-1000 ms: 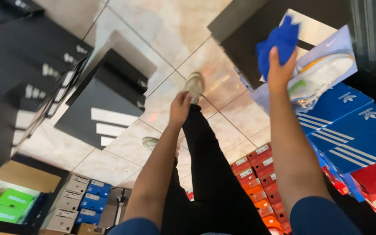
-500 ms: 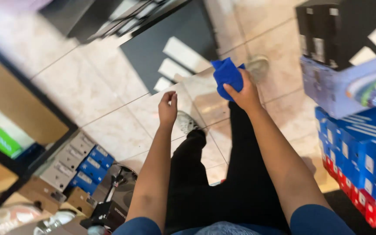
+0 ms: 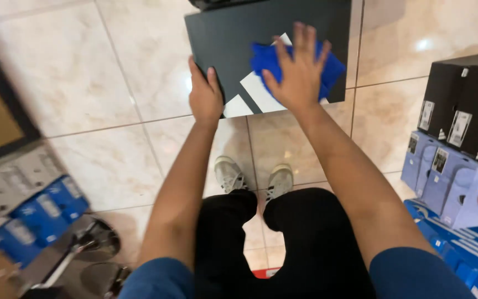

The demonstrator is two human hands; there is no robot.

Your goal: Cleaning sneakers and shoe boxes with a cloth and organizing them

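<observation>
Pressing flat with fingers spread, the right hand [image 3: 297, 75] pins a blue cloth [image 3: 269, 61] onto the black box lid [image 3: 233, 39] over the tiled floor [image 3: 84, 83]; the left hand [image 3: 206, 97] grips the lid's near-left edge.

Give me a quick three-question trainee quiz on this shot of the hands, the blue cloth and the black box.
1. True or false: the right hand presses a blue cloth flat on the black box.
2. Multiple choice: the left hand is A) holding the box's left edge, B) holding a shoe, C) resting on a knee.
3. Fill in: stacked boxes at the right edge are black above and ____ below.

Key: 1 true; 2 A; 3 blue.
</observation>
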